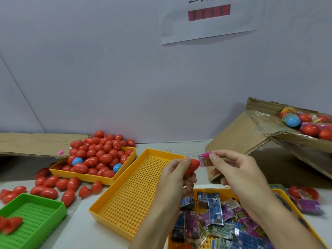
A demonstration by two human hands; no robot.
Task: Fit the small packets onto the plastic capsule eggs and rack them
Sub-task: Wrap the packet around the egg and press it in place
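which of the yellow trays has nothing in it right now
The middle yellow tray, the long perforated one beside the left hand. The far-left yellow tray is heaped with eggs; the near-right one holds packets.

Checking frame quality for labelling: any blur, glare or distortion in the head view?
Head view: hands sharp, the left hand holding the red egg, the right hand the pink packet; red pieces in the green tray at the lower-left edge are smeared; wide-angle bending tilts the cardboard box; lighting soft and even, mild glare on the packets in the yellow tray.
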